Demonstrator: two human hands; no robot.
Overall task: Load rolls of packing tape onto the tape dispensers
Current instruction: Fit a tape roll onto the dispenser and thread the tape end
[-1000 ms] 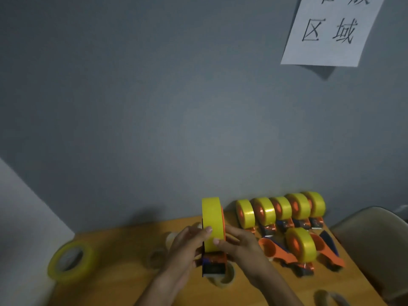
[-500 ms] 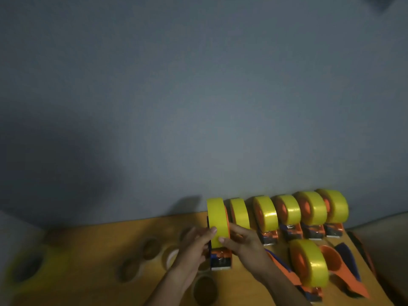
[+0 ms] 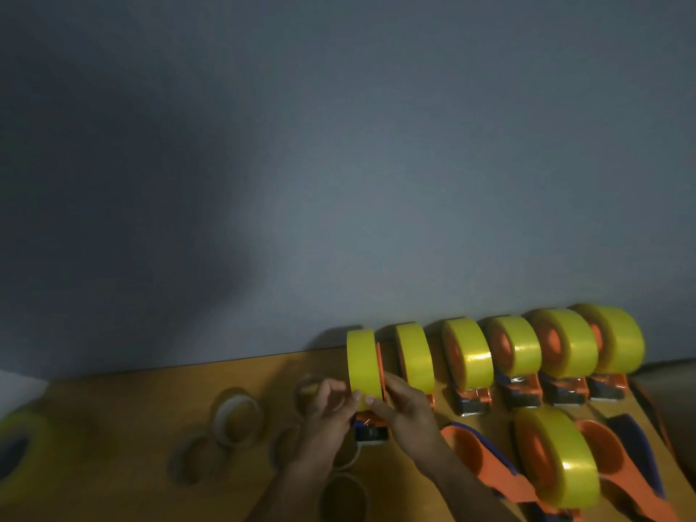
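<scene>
Yellow tape on the held dispenser (image 3: 364, 365) now stands at the left end of the row of five loaded dispensers (image 3: 516, 356) along the wall — half a second ago it was still short of the line, so this one looks loaded and is being parked. Both hands grip it low down: the left hand (image 3: 331, 408) has fingers curled against the roll's near edge, the right hand (image 3: 405, 406) wraps the orange frame, fingertips meeting on the tape. Whether the base is down on the bench (image 3: 132, 408) yet I cannot tell.

Around it: another loaded dispenser (image 3: 557, 457) lies on its side to the right, a full yellow roll (image 3: 19, 442) sits at the far left, and several spent cardboard cores (image 3: 235, 414) clutter the bench by the left wrist — nothing blocks the slot itself.
</scene>
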